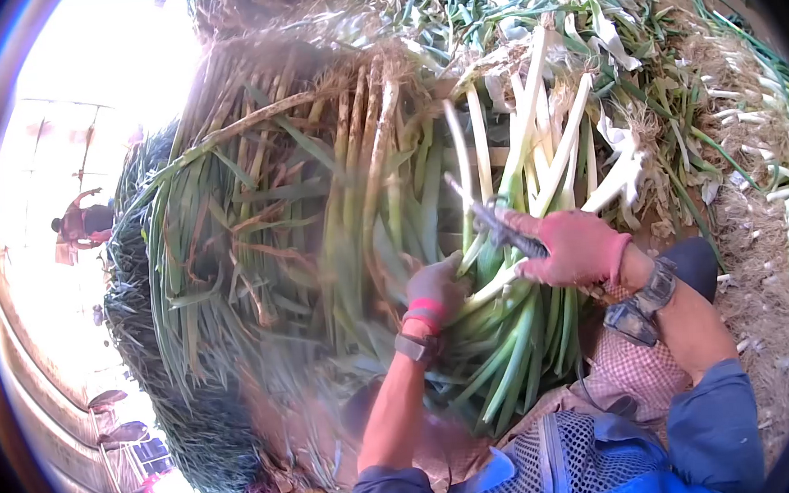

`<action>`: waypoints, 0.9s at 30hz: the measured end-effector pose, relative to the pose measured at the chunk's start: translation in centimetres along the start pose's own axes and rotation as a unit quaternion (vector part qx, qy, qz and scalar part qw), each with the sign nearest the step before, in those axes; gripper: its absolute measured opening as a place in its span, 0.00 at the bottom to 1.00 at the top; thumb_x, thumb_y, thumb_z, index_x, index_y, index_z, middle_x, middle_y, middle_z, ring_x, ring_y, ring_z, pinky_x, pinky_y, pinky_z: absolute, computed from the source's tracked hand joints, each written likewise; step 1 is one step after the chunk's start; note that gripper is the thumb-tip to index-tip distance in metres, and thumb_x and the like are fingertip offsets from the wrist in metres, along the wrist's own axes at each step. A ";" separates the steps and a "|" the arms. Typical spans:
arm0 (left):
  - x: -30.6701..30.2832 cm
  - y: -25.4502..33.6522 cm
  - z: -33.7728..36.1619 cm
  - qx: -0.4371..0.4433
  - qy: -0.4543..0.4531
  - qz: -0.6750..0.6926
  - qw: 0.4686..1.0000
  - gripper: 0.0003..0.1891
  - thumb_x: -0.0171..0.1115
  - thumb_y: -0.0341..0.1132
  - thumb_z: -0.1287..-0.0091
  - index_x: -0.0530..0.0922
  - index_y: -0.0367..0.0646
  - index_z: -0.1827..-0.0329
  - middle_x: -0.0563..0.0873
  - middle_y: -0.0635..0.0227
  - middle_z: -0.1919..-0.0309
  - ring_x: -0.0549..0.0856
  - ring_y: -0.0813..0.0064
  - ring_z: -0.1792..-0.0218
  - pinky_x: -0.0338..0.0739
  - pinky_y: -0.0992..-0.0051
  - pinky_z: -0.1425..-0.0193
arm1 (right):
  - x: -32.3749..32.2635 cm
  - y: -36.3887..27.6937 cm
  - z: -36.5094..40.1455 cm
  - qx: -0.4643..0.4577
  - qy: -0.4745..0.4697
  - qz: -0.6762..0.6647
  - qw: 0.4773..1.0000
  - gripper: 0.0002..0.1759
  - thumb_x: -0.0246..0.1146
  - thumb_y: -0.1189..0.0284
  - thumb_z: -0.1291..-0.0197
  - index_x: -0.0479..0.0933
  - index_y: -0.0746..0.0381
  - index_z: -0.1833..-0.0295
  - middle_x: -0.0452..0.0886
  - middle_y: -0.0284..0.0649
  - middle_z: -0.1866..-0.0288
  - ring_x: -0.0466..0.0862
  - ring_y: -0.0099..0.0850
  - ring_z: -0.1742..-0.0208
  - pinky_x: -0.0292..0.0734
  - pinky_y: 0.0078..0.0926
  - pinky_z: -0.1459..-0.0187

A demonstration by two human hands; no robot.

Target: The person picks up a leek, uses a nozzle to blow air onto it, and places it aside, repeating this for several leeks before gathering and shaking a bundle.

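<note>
My left hand (pixel 435 296), in a grey glove with a pink cuff, is closed around the leafy part of a long green onion (pixel 488 290). My right hand (pixel 580 249), in a pink and grey glove, grips a dark, narrow-tipped hand tool (pixel 500 226); its exact kind is blurred. The tool points up and left, close above the stalks. Peeled white-stemmed green onions (pixel 531 116) lie in front of and under my right hand, their leaves fanning toward my lap. Left of them rests a big heap of unpeeled green onions (pixel 365 135) with brown outer skins and roots.
Stripped leaves and skins (pixel 617 39) are piled at the far side. A row of white-stemmed green onions (pixel 779 178) runs along the right, beside loose roots (pixel 730 262). A tall stack of green leaves (pixel 188 422) stands at left. Another person (pixel 81 220) is in the distance.
</note>
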State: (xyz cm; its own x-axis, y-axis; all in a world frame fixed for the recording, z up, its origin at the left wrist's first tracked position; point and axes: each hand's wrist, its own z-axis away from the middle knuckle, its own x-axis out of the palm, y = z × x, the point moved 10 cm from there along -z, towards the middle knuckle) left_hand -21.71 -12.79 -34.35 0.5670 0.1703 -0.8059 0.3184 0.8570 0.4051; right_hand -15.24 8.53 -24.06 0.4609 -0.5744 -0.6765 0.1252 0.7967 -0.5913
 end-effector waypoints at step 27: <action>-9.9 0.3 -6.7 -0.067 0.079 0.354 0.930 0.13 0.75 0.33 0.26 0.91 0.31 0.48 0.92 0.73 0.67 0.84 0.86 0.71 0.78 0.79 0.65 | 0.2 -0.1 1.3 0.035 0.058 -0.121 0.990 0.50 0.69 0.48 0.32 0.61 0.56 0.11 0.90 0.56 0.58 0.91 0.56 0.50 0.84 0.48 0.43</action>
State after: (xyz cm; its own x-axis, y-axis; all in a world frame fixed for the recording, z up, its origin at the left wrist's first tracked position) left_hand -32.29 -10.97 -29.07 0.4764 0.7748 -0.4156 -0.1955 0.5543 0.8090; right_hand -13.98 8.57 -23.59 0.3071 -0.7644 -0.5669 0.2828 0.6421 -0.7125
